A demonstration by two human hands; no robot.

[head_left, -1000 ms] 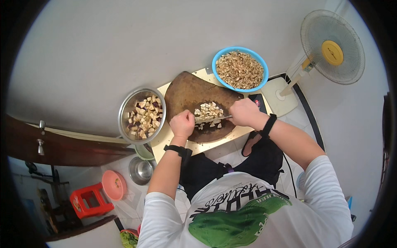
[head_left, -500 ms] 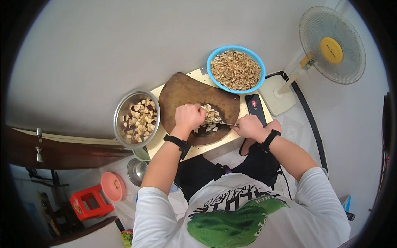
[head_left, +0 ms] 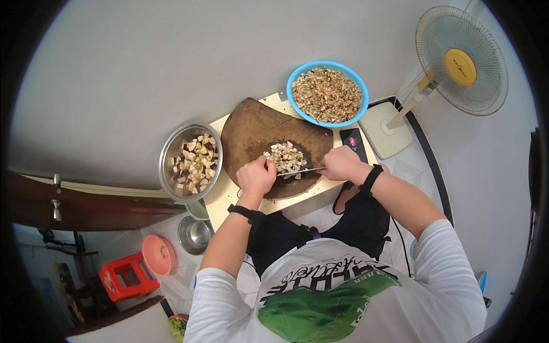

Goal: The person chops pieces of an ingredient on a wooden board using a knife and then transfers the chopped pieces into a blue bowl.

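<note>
A worn wooden chopping board (head_left: 246,131) lies on a pale yellow tabletop (head_left: 221,202), with a pile of small pale chopped pieces (head_left: 286,155) on it. My right hand (head_left: 342,165) is closed on the handle of a knife (head_left: 299,171) at the board's right side. My left hand (head_left: 255,174) grips the other end of the blade, just left of the pile. A steel bowl (head_left: 166,162) of cubed eggplant stands left of the board. A blue basin (head_left: 295,110) heaped with finely chopped pieces stands behind it at the right. A dark phone (head_left: 353,141) lies beside my right hand.
A standing fan (head_left: 460,67) is at the right by the wall (head_left: 143,68). On the floor at lower left are a red plastic stool (head_left: 114,280), a pink basin (head_left: 157,256), a steel bowl (head_left: 194,234) and some greens (head_left: 177,327). A green basin (head_left: 198,211) sits below the table's left side.
My left hand rose over the pile half a second ago and is now lower and nearer me. My right hand dipped toward me, then returned slightly upward. The knife has shifted with them.
</note>
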